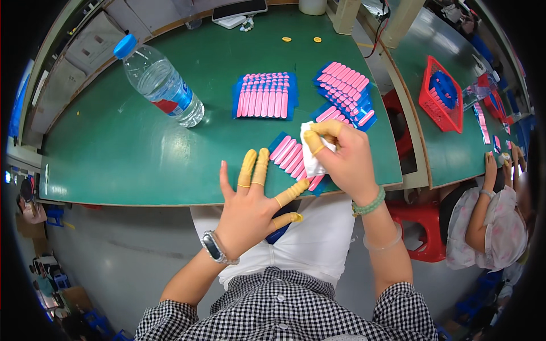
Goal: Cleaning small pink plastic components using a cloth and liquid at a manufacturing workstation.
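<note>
Pinched in my right hand (351, 162) is a folded white cloth (311, 153), pressed on a blue sheet with a row of glossy pink strips (286, 152) near the table's front edge. My left hand (248, 213) lies with fingers spread, holding nothing; its index fingertip touches the lower end of the strips. Yellow finger cots cover several fingers of both hands. The cloth and right hand hide part of the sheet. Beyond it sits a neat stack of similar blue sheets with pink strips (263, 102); a looser, fanned pile (344, 85) lies to its right.
A water bottle (161, 82) with a blue cap stands left on the green table (114, 165). Two small yellow pieces (286, 39) lie at the back, near a dark flat device (240, 9). On the neighbouring table, right, are a red basket (441, 111) and another person's hands (491, 165).
</note>
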Demonstrator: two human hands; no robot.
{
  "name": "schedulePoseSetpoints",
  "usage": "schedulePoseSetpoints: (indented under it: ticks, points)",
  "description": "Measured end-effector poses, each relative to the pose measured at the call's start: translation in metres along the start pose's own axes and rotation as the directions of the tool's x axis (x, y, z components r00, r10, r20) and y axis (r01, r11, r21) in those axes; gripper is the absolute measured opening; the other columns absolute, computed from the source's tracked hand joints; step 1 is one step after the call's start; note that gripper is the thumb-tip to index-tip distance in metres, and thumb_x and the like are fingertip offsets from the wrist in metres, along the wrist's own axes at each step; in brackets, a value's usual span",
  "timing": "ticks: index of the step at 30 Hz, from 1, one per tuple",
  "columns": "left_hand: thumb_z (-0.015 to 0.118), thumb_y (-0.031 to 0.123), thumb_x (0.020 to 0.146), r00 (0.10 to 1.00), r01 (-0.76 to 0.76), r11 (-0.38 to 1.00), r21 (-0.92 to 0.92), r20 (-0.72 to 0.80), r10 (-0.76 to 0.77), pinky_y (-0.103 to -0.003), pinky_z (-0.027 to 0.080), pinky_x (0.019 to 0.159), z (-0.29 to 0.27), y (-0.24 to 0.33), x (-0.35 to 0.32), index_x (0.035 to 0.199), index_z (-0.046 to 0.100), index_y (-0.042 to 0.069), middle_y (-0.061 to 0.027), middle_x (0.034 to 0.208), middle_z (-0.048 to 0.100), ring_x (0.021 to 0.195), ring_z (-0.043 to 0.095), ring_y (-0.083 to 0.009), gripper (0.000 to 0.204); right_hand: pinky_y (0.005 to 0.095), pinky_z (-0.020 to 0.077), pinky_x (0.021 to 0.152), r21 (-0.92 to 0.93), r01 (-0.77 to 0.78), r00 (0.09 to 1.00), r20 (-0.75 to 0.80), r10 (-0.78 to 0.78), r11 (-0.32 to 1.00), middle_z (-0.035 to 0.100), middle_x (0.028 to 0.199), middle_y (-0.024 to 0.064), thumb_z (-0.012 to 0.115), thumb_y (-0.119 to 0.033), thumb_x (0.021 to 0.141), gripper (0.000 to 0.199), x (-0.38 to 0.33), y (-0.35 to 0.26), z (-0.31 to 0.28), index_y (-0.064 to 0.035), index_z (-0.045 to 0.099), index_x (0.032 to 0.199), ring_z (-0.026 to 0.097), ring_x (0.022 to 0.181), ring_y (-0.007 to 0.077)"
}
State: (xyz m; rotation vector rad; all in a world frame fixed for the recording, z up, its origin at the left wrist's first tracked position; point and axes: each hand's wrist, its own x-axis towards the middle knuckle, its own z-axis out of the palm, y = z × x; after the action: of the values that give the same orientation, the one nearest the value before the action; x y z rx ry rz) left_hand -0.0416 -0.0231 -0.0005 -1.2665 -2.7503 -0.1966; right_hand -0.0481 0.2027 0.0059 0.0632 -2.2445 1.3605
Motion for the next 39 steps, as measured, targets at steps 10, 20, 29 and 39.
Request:
schedulePoseSetpoints:
  ticks: [10, 20, 29, 39]
  points:
    - [0.072, 0.056, 0.084, 0.996, -0.012, 1.0, -0.014, -0.084, 0.011, -0.076, 0.007, 0.116, 0.01, 0.001, -0.006, 0.14, 0.059, 0.053, -0.0278, 0.15, 0.048, 0.146, 0.04, -0.0391, 0.058, 0.0447, 0.0543, 0.061, -0.467, 0.04, 0.96, 0.262, 0.095, 0.883, 0.07, 0.082, 0.0143, 0.072, -0.02, 0.084, 0.018, 0.02, -0.013, 0.036, -0.0033, 0.067, 0.086, 0.069, 0.071, 0.0359]
    - [0.076, 0.052, 0.081, 0.992, -0.012, 0.999, -0.048, -0.128, 0.006, -0.074, 0.01, 0.117, 0.013, 0.0, -0.004, 0.142, 0.057, 0.054, -0.0284, 0.151, 0.047, 0.145, 0.042, -0.0373, 0.065, 0.0431, 0.055, 0.062, -0.593, -0.025, 0.961, 0.206, 0.182, 0.805, 0.068, 0.082, 0.0115, 0.075, -0.023, 0.079, 0.02, 0.021, -0.014, 0.027, -0.0052, 0.066, 0.082, 0.069, 0.072, 0.0331]
    - [0.075, 0.055, 0.08, 0.993, -0.014, 0.999, -0.044, -0.119, 0.008, -0.073, 0.011, 0.118, 0.013, 0.001, -0.003, 0.148, 0.056, 0.032, -0.0283, 0.151, 0.048, 0.145, 0.042, -0.0375, 0.075, 0.0413, 0.0522, 0.056, -0.58, 0.192, 0.978, 0.18, -0.105, 0.792, 0.065, 0.073, 0.0098, 0.073, -0.017, 0.086, 0.014, 0.015, 0.007, 0.015, -0.0055, 0.067, 0.084, 0.066, 0.063, 0.0326]
    - [0.075, 0.057, 0.079, 0.996, 0.0, 1.0, -0.022, -0.086, -0.002, -0.072, 0.013, 0.118, 0.01, 0.001, -0.005, 0.149, 0.052, 0.006, -0.0289, 0.154, 0.044, 0.146, 0.04, -0.0385, 0.09, 0.0416, 0.0516, 0.06, -0.512, 0.202, 0.975, 0.184, -0.123, 0.835, 0.067, 0.08, 0.0077, 0.077, -0.017, 0.081, 0.015, -0.025, -0.002, 0.002, -0.008, 0.067, 0.085, 0.065, 0.065, 0.0302]
